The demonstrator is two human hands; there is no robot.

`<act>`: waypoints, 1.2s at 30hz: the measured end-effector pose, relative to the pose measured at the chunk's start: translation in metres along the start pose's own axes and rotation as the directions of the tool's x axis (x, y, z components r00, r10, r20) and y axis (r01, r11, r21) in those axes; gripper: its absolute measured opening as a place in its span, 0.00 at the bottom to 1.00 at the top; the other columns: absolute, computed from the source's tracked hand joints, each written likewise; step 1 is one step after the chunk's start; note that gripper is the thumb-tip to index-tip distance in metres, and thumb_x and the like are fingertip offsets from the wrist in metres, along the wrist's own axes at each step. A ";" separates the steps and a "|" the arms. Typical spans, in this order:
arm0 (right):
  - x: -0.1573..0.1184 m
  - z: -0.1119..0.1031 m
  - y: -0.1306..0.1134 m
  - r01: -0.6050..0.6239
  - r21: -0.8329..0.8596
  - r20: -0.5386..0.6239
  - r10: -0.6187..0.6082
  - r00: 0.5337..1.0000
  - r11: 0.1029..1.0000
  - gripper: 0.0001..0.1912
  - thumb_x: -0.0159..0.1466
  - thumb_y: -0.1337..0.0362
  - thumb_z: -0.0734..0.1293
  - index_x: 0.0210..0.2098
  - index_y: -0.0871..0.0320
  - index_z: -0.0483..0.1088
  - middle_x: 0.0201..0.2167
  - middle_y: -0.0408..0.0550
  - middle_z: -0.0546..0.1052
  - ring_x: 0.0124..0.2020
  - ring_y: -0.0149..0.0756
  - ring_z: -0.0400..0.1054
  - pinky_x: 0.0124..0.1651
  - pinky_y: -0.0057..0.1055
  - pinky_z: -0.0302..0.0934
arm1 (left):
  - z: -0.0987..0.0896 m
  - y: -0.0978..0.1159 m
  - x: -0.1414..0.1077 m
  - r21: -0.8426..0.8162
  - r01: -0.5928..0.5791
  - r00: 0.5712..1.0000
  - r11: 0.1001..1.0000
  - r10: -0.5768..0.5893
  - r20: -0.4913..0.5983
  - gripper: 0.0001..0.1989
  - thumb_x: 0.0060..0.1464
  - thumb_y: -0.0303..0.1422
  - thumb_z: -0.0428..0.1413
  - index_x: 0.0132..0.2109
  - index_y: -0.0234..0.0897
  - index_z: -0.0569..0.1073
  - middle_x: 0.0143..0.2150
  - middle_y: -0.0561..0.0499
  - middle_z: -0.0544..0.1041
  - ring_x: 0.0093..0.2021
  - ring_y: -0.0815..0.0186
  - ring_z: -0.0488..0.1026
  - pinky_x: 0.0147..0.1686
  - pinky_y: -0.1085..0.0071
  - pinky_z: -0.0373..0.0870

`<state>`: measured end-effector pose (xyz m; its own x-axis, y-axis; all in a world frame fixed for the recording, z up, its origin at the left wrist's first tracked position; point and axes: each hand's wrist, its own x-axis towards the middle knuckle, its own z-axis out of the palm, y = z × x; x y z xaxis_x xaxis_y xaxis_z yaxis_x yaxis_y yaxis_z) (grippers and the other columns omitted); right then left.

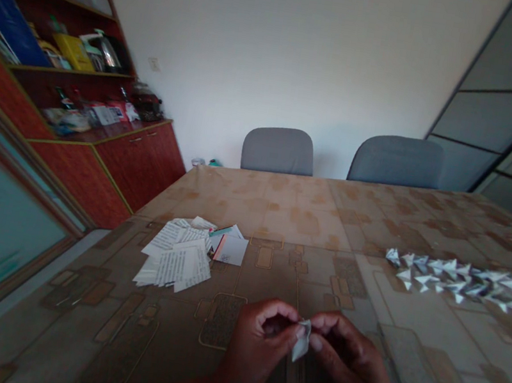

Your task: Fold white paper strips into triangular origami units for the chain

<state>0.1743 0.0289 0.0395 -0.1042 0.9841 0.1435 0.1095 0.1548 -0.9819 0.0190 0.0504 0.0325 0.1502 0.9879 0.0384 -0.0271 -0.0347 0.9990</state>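
Between my hands, above the near part of the table, is a small folded piece of white paper (301, 344). My left hand (261, 341) pinches its upper left side between thumb and forefinger. From the other side, my right hand (347, 355) pinches it in the same way, and the fingertips cover part of the paper. A loose pile of printed paper pieces (179, 260) lies on the table to the left, with a pinkish-edged card (232, 249) at its right side. Far to the right, several folded pointed paper pieces (463, 279) stand in rows.
The patterned table (292, 210) stretches toward a white wall. Two grey chairs (279, 150) stand behind its far edge. At the left is a reddish wooden cabinet (138, 163) whose shelves hold a kettle (108, 51), a blue folder (13, 23) and bottles. Panelled doors (500, 120) rise at the right.
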 end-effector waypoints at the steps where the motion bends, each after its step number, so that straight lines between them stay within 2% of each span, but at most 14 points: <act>1: 0.000 0.000 0.000 -0.001 -0.009 0.000 0.001 1.000 1.000 0.08 0.62 0.59 0.67 0.33 0.57 0.72 0.28 0.45 0.77 0.31 0.35 0.74 0.35 0.26 0.68 | 0.000 0.000 0.000 0.001 0.005 1.000 1.000 -0.005 0.000 0.05 0.46 0.31 0.60 0.28 0.34 0.74 0.25 0.52 0.75 0.26 0.69 0.72 0.26 0.78 0.68; 8: -0.001 -0.001 0.002 0.020 -0.118 0.014 -0.019 1.000 0.993 0.09 0.62 0.59 0.66 0.31 0.57 0.72 0.26 0.45 0.77 0.29 0.36 0.73 0.33 0.27 0.67 | 0.001 0.002 -0.001 0.002 0.004 1.000 1.000 -0.004 0.016 0.07 0.48 0.33 0.60 0.29 0.33 0.76 0.26 0.50 0.77 0.27 0.68 0.73 0.27 0.77 0.69; 17: 0.000 -0.002 0.000 0.011 -0.162 -0.005 -0.012 1.000 0.987 0.10 0.62 0.59 0.65 0.29 0.57 0.72 0.24 0.44 0.76 0.27 0.34 0.72 0.31 0.26 0.66 | 0.000 0.004 -0.001 -0.036 0.057 0.997 0.998 -0.056 0.046 0.10 0.49 0.36 0.60 0.29 0.32 0.76 0.25 0.50 0.76 0.26 0.67 0.73 0.27 0.76 0.69; 24: -0.001 -0.001 0.003 0.015 -0.209 -0.039 -0.024 0.999 0.978 0.12 0.63 0.58 0.65 0.28 0.58 0.71 0.23 0.44 0.75 0.26 0.34 0.71 0.29 0.26 0.65 | 0.001 -0.004 0.000 -0.029 0.031 0.999 0.999 -0.030 0.011 0.06 0.45 0.32 0.62 0.30 0.33 0.76 0.27 0.50 0.77 0.28 0.67 0.74 0.29 0.76 0.70; 29: -0.001 0.000 0.000 0.044 -0.248 -0.050 -0.058 0.997 0.968 0.14 0.63 0.57 0.64 0.25 0.57 0.71 0.22 0.43 0.74 0.24 0.34 0.70 0.27 0.25 0.64 | 0.001 -0.007 -0.001 -0.040 0.026 0.998 0.999 -0.024 0.064 0.05 0.44 0.29 0.61 0.31 0.33 0.76 0.29 0.49 0.79 0.30 0.66 0.75 0.31 0.75 0.70; 32: 0.000 -0.001 -0.003 0.090 -0.267 -0.022 -0.099 0.995 0.959 0.11 0.64 0.59 0.65 0.27 0.57 0.71 0.23 0.42 0.74 0.25 0.33 0.70 0.28 0.25 0.64 | 0.001 -0.006 -0.001 -0.018 0.025 0.998 1.000 -0.024 0.053 0.04 0.45 0.28 0.60 0.32 0.33 0.77 0.30 0.49 0.79 0.31 0.66 0.75 0.32 0.75 0.70; 36: 0.000 -0.005 -0.007 0.216 -0.362 0.066 -0.206 0.976 0.907 0.06 0.64 0.65 0.65 0.30 0.55 0.72 0.26 0.43 0.74 0.27 0.32 0.70 0.31 0.25 0.64 | 0.001 -0.007 -0.001 0.056 -0.021 1.000 0.998 0.020 0.013 0.05 0.44 0.25 0.59 0.31 0.34 0.77 0.30 0.49 0.79 0.32 0.66 0.75 0.33 0.75 0.70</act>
<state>0.1789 0.0285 0.0472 -0.1891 0.9234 0.3341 0.4343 0.3838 -0.8149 0.0204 0.0493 0.0257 0.1625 0.9849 0.0591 0.0248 -0.0640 0.9976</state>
